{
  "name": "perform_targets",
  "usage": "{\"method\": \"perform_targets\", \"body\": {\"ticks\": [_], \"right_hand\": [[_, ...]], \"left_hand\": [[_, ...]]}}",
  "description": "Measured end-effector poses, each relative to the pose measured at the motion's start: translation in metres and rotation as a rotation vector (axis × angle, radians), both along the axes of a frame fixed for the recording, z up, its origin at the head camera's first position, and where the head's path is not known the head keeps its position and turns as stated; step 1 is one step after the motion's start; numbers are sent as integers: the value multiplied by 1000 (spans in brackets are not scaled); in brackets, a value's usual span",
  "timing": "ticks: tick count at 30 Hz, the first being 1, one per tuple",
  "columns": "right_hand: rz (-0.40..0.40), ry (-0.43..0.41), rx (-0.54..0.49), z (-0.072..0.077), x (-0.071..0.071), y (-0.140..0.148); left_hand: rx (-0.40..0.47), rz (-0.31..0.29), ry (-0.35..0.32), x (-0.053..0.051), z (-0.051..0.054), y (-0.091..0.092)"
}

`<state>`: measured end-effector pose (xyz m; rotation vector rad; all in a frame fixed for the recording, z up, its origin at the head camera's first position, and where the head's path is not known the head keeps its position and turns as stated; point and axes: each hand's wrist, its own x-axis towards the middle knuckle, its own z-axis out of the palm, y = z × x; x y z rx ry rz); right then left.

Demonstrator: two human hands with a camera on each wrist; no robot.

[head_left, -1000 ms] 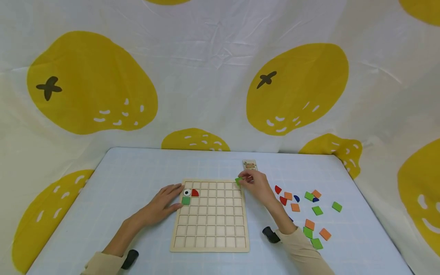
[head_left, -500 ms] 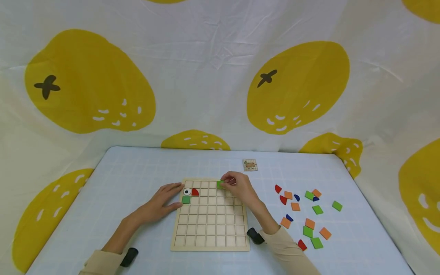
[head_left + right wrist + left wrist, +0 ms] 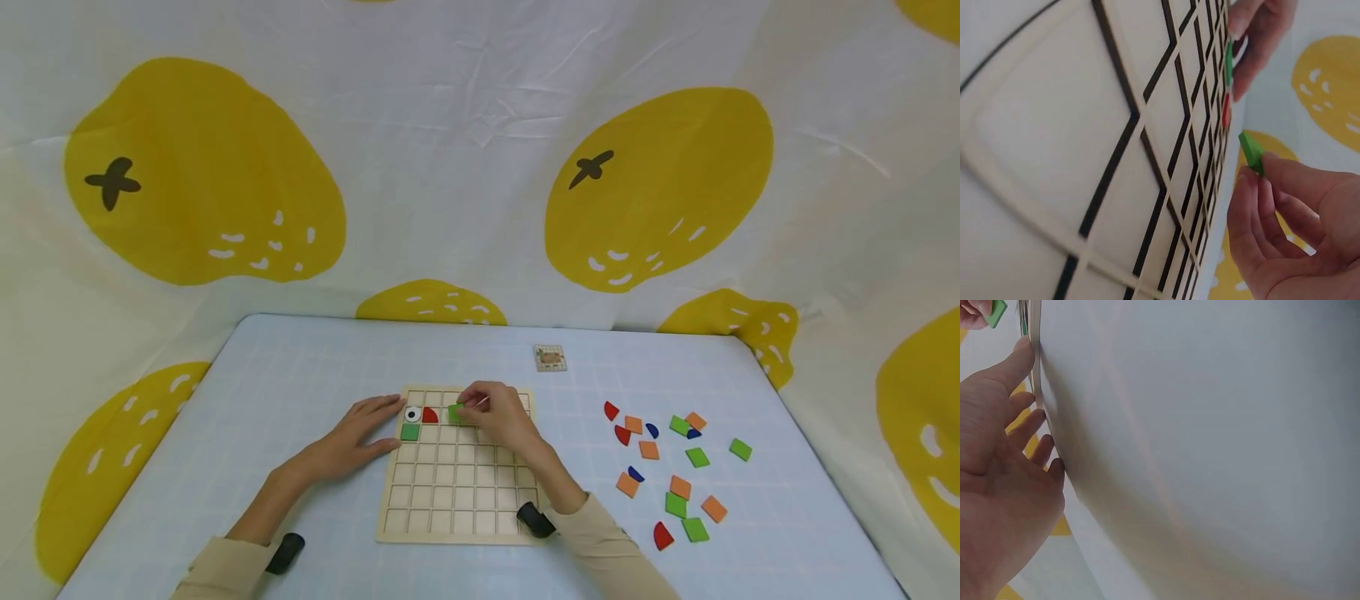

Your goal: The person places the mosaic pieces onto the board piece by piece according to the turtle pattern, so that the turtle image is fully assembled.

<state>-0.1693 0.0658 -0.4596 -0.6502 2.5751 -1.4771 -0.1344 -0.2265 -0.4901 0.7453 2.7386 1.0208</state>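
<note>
A wooden grid board [image 3: 454, 476] lies on the table. In its upper left cells sit a white tile with a black dot [image 3: 413, 414], a red quarter-circle tile [image 3: 430, 415] and a dark green square tile [image 3: 410, 432]. My left hand [image 3: 349, 444] rests at the board's left edge, fingertips touching the rim, as the left wrist view also shows. Over the upper part of the board, my right hand [image 3: 500, 417] pinches a light green tile [image 3: 1251, 152] between thumb and fingers. In the right wrist view that tile is tilted and apart from the grid.
To the right lie several loose tiles, among them an orange square [image 3: 648, 450], a light green square [image 3: 697, 457], a red quarter circle [image 3: 663, 536] and a blue half circle [image 3: 636, 473]. A small patterned card [image 3: 550, 358] lies behind the board's right corner.
My right hand has moved left across the board with the light green tile, from the upper right corner to near the red tile. My left hand stays at the board's edge.
</note>
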Motion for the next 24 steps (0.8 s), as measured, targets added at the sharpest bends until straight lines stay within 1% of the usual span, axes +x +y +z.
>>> {"method": "perform_targets", "body": {"ticks": [4,6,11,16,19,24], "right_hand": [[10,-8,18,-1,1,-9],[18,-25,15,-1,1,-12],[54,-50,-13,-3,4,-21],[84,-51,-34,-5,6,-28],[86,-60,-19,-7,7,-31],[79,-45,29,-10,8,-36]], "left_hand": [[-5,-3,-5,-1,0,0],[-3,-4,-7,-1,0,0],[1,-10,-2,-1,0,0],[6,-16,-1,-1,0,0],[10,-16,-9,-1,1,1],[12,-14,-13,0,2,1]]}}
